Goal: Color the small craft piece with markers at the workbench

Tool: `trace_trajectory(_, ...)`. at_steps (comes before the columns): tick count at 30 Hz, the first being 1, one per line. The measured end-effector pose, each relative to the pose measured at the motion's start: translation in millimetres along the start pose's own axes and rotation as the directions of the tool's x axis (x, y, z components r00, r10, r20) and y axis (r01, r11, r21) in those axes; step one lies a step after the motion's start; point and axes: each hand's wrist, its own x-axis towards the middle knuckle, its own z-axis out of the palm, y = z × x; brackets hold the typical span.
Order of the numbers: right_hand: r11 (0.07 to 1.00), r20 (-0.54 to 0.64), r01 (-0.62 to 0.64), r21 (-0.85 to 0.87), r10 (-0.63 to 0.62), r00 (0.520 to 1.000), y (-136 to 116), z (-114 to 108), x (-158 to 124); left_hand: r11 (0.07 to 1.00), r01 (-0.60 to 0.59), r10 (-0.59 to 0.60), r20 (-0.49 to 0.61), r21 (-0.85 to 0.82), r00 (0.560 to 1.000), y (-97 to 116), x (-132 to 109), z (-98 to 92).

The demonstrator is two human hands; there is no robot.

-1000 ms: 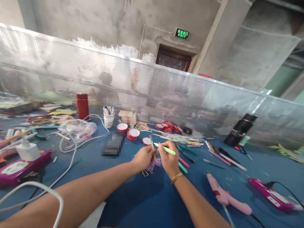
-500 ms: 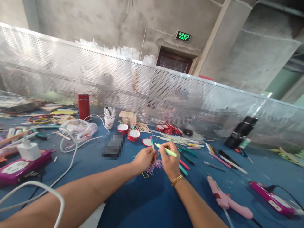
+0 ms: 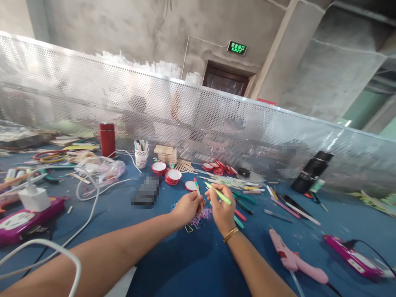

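Note:
My left hand (image 3: 187, 208) pinches a flat wooden craft stick (image 3: 197, 188) that stands nearly upright; its top end is coloured red and green. Close by on the right, my right hand (image 3: 223, 206) is closed around a light green marker (image 3: 222, 194), its tip pointing left toward the stick. A small gap seems to lie between marker tip and stick, though contact is hard to judge. Beneath the hands lies a pile of pink, purple and yellow paper clips (image 3: 196, 220). A red marker (image 3: 239, 215) and a teal marker (image 3: 238, 222) rest just right of my right hand.
Round red-edged pieces (image 3: 173, 176) and a phone (image 3: 146, 190) lie behind my hands. Farther back stand a paper cup of markers (image 3: 141, 157) and a red bottle (image 3: 107, 140). A pink glue gun (image 3: 293, 260) lies at right, a white cable (image 3: 93, 210) at left.
The marker in my right hand has tilted slightly, its tip rising a little near the stick. My left hand keeps its hold on the stick. The view has shifted slightly.

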Motion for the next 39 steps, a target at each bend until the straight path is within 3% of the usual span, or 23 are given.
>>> trace_trajectory(7, 1.0, -0.032, 0.023, -0.003, -0.023, 0.999, -0.5, -1.2, 3.5, 1.0, -0.016, 0.016, 0.001, -0.007, 1.0, 1.1, 2.1, -1.0)
trace_trajectory(15, 0.995, 0.046, 0.0, 0.097, -0.005, 0.999, -4.7, 1.0, 2.1, 0.999, -0.046, 0.046, 0.026, 0.002, 0.999, 1.1, 2.7, -2.6)
trace_trajectory(24, 0.996, 0.034, 0.068, -0.062, -0.066, 0.997, -4.1, -1.4, 2.4, 0.997, -0.063, 0.062, 0.025, 0.051, 0.998, -2.2, 4.4, -3.1)
trace_trajectory(39, 0.994, 0.054, 0.083, -0.069, -0.08, 0.995, -4.3, 0.1, 3.1, 0.994, -0.058, 0.058, 0.0, 0.09, 0.998, -7.6, 6.5, -3.4)
